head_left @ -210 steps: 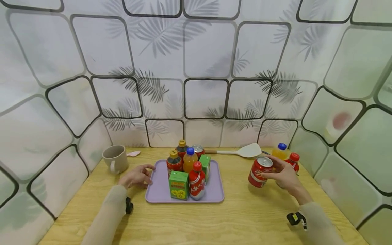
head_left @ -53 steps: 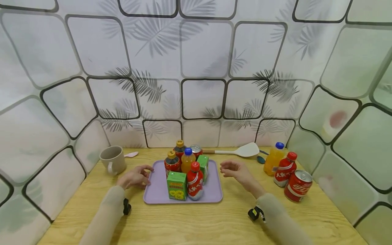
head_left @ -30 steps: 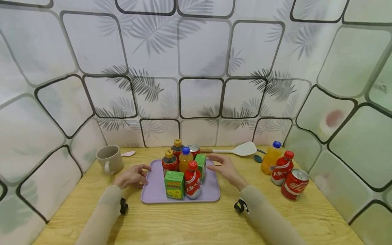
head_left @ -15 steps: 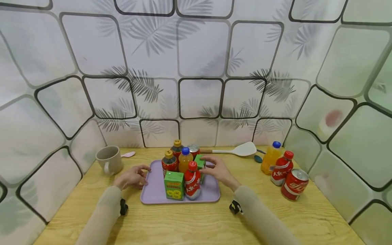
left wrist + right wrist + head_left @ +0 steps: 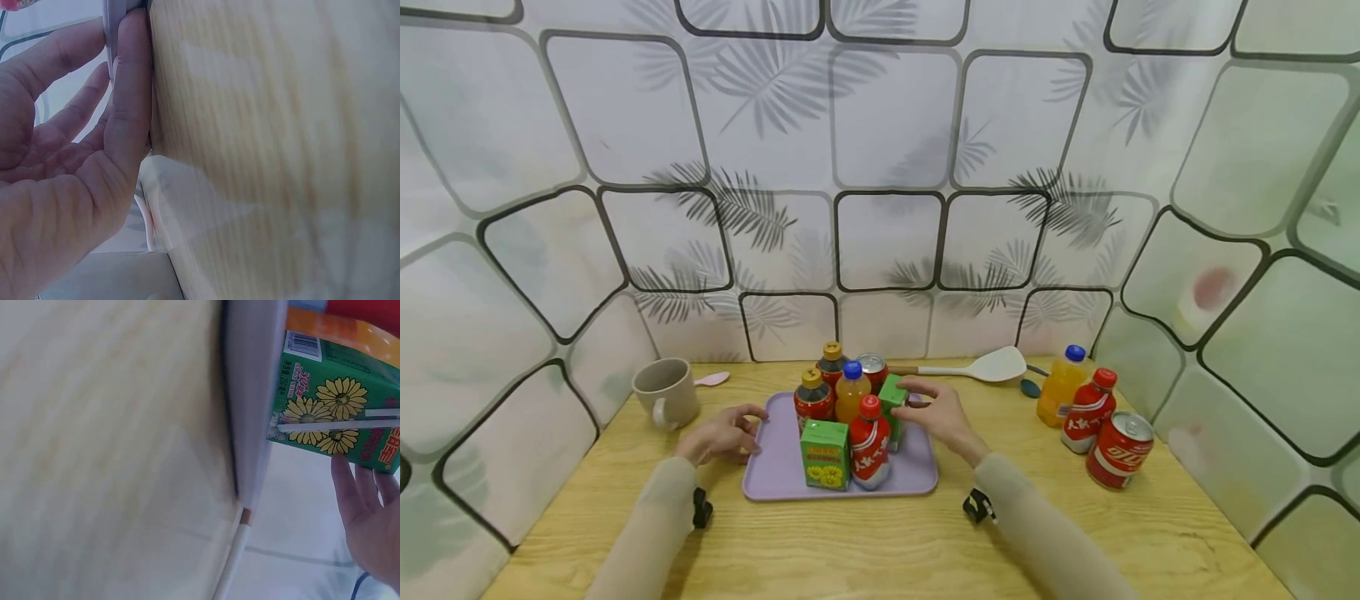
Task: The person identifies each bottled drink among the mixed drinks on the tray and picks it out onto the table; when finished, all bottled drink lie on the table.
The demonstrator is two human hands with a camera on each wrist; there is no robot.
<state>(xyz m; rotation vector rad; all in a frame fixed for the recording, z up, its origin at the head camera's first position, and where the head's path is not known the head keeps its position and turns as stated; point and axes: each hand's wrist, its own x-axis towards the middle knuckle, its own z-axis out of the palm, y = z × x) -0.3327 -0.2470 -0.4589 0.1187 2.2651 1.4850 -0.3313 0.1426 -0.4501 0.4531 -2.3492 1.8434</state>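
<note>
Here, right fingers (image 5: 347, 490) pinching daisy carton (image 5: 344, 397), Chinese characters (image 5: 392, 447), barcode (image 5: 304, 345), left fingers (image 5: 128, 94) spread against tray (image 5: 780, 465)

Wood-grain table (image 5: 820, 550) beneath mug (image 5: 664, 396), pink spoon (image 5: 712, 379), lilac tray (image 5: 775, 468), spatula (image 5: 997, 365), blue utensil (image 5: 1030, 388), orange bottle (image 5: 1060, 392), red bottle (image 5: 1087, 416), can (image 5: 1119, 452)

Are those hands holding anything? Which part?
The right hand pinches the rear green drink box by its upper part; the left hand touches the left edge of the purple tray.

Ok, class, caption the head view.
Left hand touching a lilac tray, right hand gripping the rear green carton beside bottles.
</note>
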